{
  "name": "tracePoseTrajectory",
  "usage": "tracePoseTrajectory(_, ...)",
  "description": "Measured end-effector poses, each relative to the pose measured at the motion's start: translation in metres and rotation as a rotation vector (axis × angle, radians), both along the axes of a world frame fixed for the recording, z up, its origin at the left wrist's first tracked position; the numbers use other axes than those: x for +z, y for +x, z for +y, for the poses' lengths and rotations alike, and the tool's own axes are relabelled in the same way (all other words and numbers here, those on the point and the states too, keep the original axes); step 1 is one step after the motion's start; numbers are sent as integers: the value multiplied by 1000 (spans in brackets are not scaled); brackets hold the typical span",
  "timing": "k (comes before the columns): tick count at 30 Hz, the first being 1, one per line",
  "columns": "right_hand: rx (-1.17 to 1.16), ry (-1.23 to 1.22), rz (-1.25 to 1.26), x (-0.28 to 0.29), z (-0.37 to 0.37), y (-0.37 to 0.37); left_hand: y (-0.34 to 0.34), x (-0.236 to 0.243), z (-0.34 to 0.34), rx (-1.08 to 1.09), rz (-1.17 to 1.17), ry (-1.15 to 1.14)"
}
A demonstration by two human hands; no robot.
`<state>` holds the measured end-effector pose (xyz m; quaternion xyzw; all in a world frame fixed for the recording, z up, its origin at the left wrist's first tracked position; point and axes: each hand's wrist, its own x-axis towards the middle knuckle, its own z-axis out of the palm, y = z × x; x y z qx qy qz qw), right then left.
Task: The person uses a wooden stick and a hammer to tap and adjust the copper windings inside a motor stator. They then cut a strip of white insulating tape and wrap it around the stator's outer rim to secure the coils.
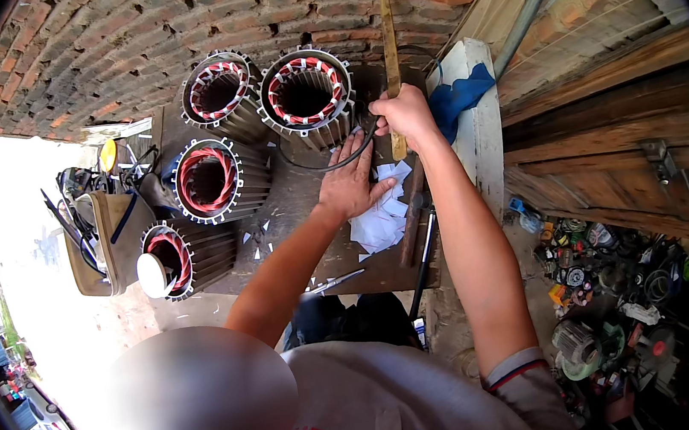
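My left hand (349, 183) lies flat with its fingers stretched over a pile of cut white insulation paper pieces (378, 223) on the worktable (297, 247). My right hand (406, 116) is closed around a long yellowish wooden strip (388, 38), whose lower end shows beneath the fist by the paper. A dark cable (313, 169) loops across the left fingers and up to the right fingertips; whether these pinch it is hard to see. Just beyond the left hand stands a finned motor stator (337, 130) with red windings and white slot paper.
More stators (221, 118) (250, 179) (215, 248) stand to the left. A beige bin (111, 243) with tools is beside them. A dark bar (414, 223) and scissors (338, 281) lie nearer me. Blue cloth (464, 101) hangs at right. A brick wall (251, 11) rises behind.
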<state>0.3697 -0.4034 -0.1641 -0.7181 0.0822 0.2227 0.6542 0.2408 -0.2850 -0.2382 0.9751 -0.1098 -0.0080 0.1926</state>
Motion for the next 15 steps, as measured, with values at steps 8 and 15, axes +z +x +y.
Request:
tracePoseTrajectory(8,66,-124,105,-20,-10,4,-57,15,-9,-187,193,-212)
tracePoseTrajectory(15,39,-128,48,-22,-9,5,7,-8,-19,178,-79,-109)
